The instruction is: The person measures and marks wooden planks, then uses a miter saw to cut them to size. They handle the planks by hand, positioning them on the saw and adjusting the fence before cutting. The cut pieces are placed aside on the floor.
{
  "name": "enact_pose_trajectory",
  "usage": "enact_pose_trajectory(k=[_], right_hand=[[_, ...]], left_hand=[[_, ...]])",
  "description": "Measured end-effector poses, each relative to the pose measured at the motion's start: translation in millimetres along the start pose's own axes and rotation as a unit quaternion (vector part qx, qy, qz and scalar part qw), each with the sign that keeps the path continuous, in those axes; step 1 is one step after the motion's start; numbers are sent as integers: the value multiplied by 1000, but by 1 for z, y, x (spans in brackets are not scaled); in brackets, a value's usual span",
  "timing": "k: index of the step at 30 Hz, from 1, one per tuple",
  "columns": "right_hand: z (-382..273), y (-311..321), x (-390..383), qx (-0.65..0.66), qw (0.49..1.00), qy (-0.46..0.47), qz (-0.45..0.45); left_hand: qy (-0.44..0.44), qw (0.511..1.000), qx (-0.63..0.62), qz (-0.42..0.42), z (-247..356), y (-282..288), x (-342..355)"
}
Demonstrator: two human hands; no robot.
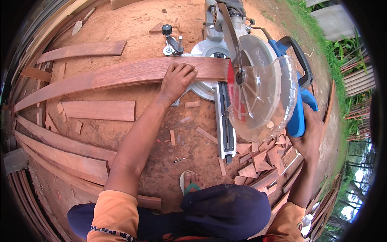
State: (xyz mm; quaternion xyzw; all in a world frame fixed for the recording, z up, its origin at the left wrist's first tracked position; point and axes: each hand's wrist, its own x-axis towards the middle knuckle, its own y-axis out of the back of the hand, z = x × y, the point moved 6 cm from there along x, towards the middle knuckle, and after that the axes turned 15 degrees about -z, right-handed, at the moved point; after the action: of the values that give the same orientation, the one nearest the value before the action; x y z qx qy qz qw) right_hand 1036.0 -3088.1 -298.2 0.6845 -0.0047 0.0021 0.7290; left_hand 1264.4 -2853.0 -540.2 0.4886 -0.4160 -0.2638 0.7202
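Note:
A long reddish-brown wooden board (129, 71) lies across the base of a miter saw (211, 48), its right end at the red-edged blade. My left hand (177, 82) grips the board just left of the blade, fingers curled over its top. At the right, my right hand (309, 131) is closed around the blue saw handle (298, 115); its fingers are partly hidden. The clear plastic blade guard (264, 97) covers much of the blade. Behind the board stands a hold-down clamp (173, 42) with a black knob, apart from my hand.
Several boards (64, 155) lie on the ground at the left, with a shorter board (100, 110) nearer the saw. Triangular offcuts (258, 163) are heaped below the guard. A trowel (80, 23) lies far left. My sandalled foot (191, 182) is close to the saw's front.

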Motion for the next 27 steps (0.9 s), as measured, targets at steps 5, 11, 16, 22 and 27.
enact_pose_trajectory(k=[5, 11, 16, 22, 27], right_hand=[[1, -4, 0, -1, 1000, 9, 1], [7, -8, -14, 44, 998, -22, -44], [3, 1, -9, 50, 999, 5, 10], [5, 3, -11, 24, 1000, 1, -2], [2, 4, -8, 30, 1000, 9, 1]], left_hand=[[7, 1000, 0, 1, -3, -1, -3], [-4, 1000, 19, -8, -6, 11, -6], [104, 993, 16, -50, -48, 33, -27], [98, 970, -19, -222, -92, 25, -15], [106, 947, -95, -288, -96, 17, -9]])
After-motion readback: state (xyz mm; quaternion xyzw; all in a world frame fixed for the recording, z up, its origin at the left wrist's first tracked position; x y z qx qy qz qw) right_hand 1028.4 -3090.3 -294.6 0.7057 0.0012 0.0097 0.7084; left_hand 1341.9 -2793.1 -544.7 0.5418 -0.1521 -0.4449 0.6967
